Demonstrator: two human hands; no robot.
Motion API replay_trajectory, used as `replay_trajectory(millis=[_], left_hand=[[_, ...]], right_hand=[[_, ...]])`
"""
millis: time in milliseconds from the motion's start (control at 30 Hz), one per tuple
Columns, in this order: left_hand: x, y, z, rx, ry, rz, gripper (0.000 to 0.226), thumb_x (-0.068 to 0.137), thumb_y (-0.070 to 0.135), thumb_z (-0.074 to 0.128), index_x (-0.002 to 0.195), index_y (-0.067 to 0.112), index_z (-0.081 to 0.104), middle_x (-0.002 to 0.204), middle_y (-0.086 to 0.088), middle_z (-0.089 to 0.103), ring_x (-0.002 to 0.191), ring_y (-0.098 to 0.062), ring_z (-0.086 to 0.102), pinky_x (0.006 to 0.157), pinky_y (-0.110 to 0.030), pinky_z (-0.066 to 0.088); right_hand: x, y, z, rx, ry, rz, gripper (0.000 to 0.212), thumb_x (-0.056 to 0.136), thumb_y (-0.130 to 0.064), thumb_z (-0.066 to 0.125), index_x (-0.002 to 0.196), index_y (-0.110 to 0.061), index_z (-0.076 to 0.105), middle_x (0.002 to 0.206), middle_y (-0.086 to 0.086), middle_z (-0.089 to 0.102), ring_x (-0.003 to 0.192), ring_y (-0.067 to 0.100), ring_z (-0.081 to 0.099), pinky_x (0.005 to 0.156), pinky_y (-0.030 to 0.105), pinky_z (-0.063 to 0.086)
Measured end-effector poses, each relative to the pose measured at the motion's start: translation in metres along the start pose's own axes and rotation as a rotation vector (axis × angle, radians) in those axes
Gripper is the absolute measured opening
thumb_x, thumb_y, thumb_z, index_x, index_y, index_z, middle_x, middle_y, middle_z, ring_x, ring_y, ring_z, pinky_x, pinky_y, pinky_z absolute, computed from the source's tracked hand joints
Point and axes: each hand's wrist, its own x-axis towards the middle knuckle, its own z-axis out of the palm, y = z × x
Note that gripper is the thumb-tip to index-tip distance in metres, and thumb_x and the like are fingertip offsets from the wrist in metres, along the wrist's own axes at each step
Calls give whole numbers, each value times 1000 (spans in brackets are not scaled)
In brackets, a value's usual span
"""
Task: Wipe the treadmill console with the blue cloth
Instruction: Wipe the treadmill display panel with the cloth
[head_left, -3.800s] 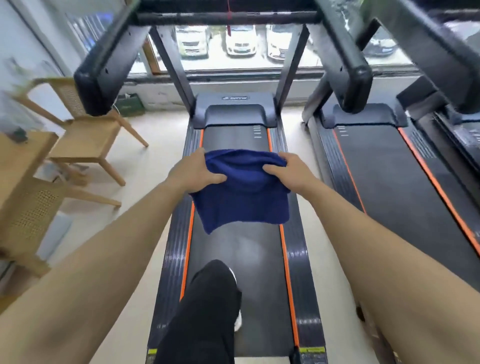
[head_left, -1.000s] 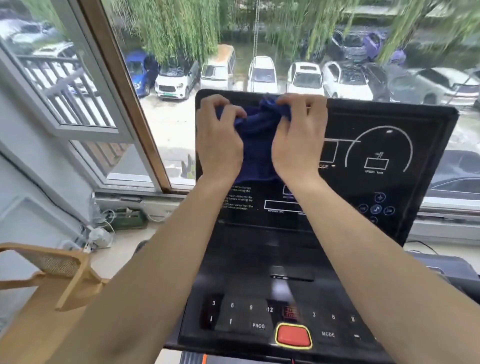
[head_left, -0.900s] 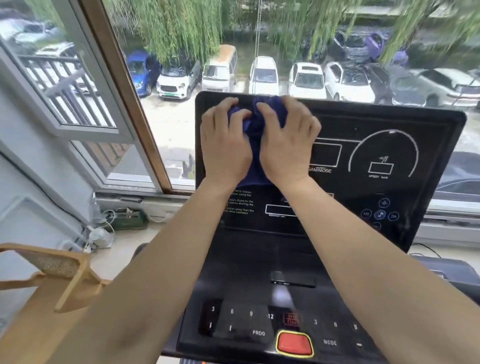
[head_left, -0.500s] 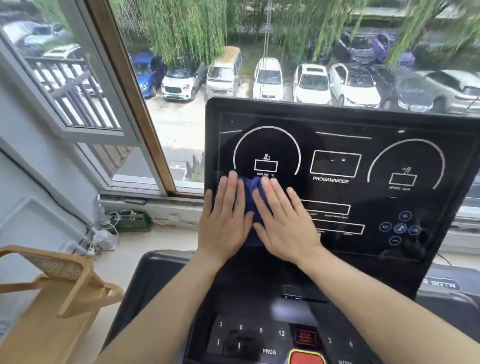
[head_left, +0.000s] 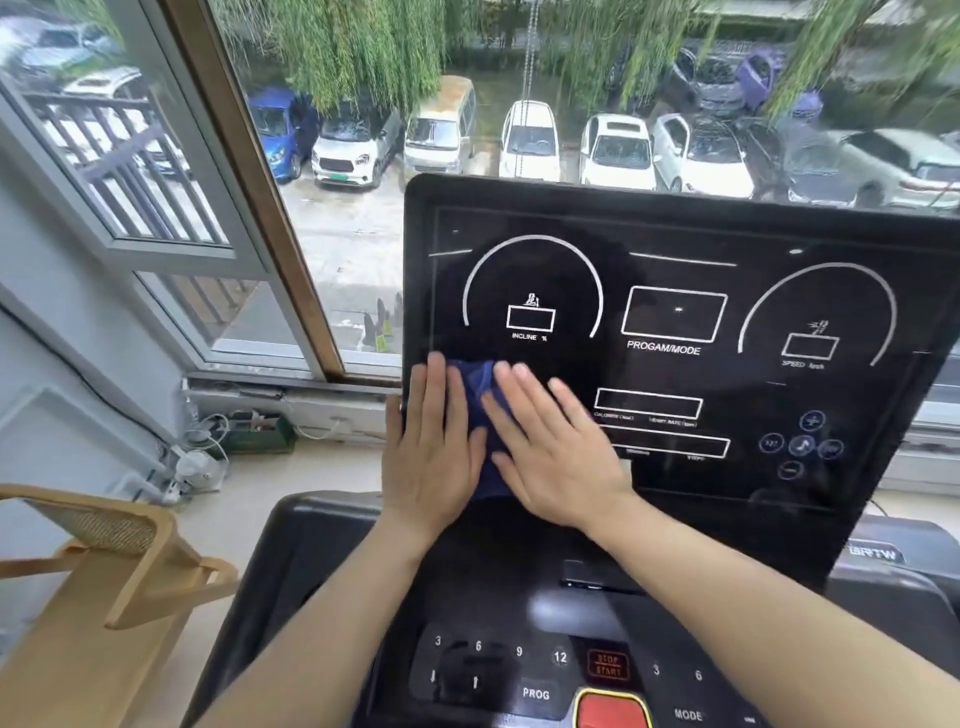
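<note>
Your left hand and right hand lie flat, side by side, pressing a bunched dark blue cloth against the glossy black treadmill console. The cloth sits on the console's lower left corner, just below the white incline dial. Your fingers are stretched out and only slightly spread, pinning the cloth rather than gripping it. A red button sits at the console's bottom edge. A pale wooden chair stands left of the console.

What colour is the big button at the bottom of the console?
Red with a yellow rim, seen in the head view.
</note>
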Motion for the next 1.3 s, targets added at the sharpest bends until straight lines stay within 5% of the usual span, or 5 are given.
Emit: replay_trajectory(millis=[167, 433, 733, 1033, 1300], left_hand=[[34, 4, -11, -7, 41, -8, 74, 98, 33, 43, 155, -2, 11, 163, -23, 11, 152, -32, 4, 124, -43, -4], [135, 47, -41, -82, 141, -52, 72, 101, 36, 39, 157, -2, 14, 165, -25, 11, 153, -36, 9, 122, -47, 0], [25, 57, -3, -5, -3, 190, 78, 99, 37, 47, 155, -3, 8, 164, -21, 7, 151, -34, 10, 122, -46, 4], [138, 128, -29, -13, 113, 190, 75, 103, 39, 37, 157, -2, 6, 166, -19, 4, 154, -33, 9, 122, -46, -1], [27, 98, 3, 52, -7, 286, 73, 101, 34, 42, 155, -4, 10, 166, -20, 4, 152, -32, 5, 123, -44, 1]], right_hand=[[29, 36, -22, -86, 20, -97, 72, 102, -43, 36, 159, -9, 9, 166, 13, -6, 155, 26, 3, 125, 42, -1], [59, 102, -60, -45, 150, 362, 71, 103, -42, 34, 159, -6, 8, 166, 20, 2, 154, 33, 4, 124, 45, -2], [-43, 69, -16, -71, 9, 20, 72, 101, -42, 44, 157, -8, 16, 165, 15, -10, 154, 30, 5, 124, 43, 2], [-23, 131, -43, -11, 186, 559, 72, 102, -40, 42, 157, -2, 16, 163, 29, 10, 152, 41, 9, 124, 47, 2], [-75, 78, -11, -8, 23, 202, 72, 99, -41, 49, 154, -2, 24, 162, 22, 1, 152, 37, 13, 124, 45, 3]])
